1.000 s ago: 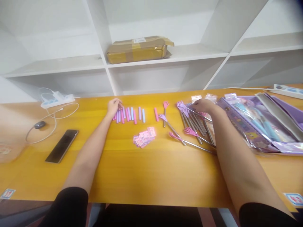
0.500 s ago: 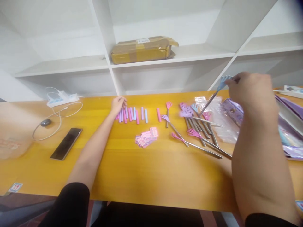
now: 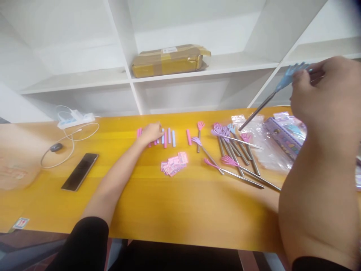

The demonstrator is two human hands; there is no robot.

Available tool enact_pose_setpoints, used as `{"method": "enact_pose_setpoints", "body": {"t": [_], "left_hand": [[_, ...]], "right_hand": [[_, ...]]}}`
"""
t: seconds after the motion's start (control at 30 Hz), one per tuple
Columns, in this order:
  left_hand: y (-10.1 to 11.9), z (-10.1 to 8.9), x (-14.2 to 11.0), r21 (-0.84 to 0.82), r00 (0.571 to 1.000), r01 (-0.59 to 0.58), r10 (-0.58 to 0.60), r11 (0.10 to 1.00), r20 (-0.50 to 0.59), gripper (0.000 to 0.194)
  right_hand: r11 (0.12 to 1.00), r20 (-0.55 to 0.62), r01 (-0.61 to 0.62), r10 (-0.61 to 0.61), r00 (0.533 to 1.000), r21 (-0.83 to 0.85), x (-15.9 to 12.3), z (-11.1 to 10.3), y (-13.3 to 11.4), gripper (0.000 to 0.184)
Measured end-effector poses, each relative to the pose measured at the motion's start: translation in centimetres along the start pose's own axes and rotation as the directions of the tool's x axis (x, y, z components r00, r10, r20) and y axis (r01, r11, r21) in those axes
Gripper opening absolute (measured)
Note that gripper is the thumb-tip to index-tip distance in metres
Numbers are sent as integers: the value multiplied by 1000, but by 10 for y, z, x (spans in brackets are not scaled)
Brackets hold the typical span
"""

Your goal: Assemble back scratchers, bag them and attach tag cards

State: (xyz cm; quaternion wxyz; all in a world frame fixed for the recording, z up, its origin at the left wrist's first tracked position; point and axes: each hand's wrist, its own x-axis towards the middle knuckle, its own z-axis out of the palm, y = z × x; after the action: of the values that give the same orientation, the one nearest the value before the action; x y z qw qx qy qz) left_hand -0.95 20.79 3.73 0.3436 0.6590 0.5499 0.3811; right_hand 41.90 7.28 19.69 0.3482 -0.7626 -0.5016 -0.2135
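High at the right, my right hand [image 3: 327, 84] pinches the light blue claw head of a back scratcher [image 3: 284, 82], whose thin metal rod slants down to the left. My left hand [image 3: 152, 132] rests over a row of short pink, purple and blue tubes [image 3: 165, 139], covering part of it. Its fingertips are by a blue tube; the palm hides how they are bent. More back scratchers [image 3: 231, 162], with pink, purple and blue claw heads, lie in a loose pile right of centre. One pink tube [image 3: 188, 137] lies apart from the row.
Small pink cards [image 3: 175, 164] lie mid-table. Clear plastic bags [image 3: 267, 150] and a purple printed package [image 3: 283, 135] are at the right. A phone [image 3: 80, 172], cable [image 3: 72, 145] and power strip [image 3: 76, 119] are at the left. A taped carton [image 3: 169, 60] sits on the shelf behind.
My right hand has lifted the blue back scratcher up and to the right, away from the pile. My left hand has slid right along the tubes, and some of them have shifted slightly right.
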Motion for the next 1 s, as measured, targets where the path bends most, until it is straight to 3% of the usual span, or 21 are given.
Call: {"method": "enact_pose_setpoints", "body": {"t": [0.1,0.23,0.43,0.57,0.7,0.77,0.9,1.0], "left_hand": [[4,0,-4,125,996,1,-12,992,88,29],[7,7,-7,206,996,-41,23,978,89,30],[15,12,-11,229,993,-100,82,968,85,26],[39,0,-12,196,980,-151,122,969,154,27],[82,-16,-23,144,957,-229,196,963,216,11],[105,-24,-36,60,924,-262,232,963,303,11],[142,-37,-71,-68,866,-147,161,987,473,13],[160,-42,-93,-53,826,-165,168,985,539,15]], "right_hand": [[1000,41,-16,16,999,1,0,-3,-7,29],[1000,56,-13,13,998,10,-2,-7,-16,25],[997,59,-23,19,998,80,-5,-6,-21,21],[969,39,-32,23,999,246,-11,-7,-25,21],[806,66,-76,45,997,588,-20,-10,-39,13],[705,74,-69,23,997,706,-23,-12,-46,14],[547,74,-42,-36,997,836,-27,-18,-53,16],[448,41,-21,-33,999,894,-30,-28,-56,14]]}}
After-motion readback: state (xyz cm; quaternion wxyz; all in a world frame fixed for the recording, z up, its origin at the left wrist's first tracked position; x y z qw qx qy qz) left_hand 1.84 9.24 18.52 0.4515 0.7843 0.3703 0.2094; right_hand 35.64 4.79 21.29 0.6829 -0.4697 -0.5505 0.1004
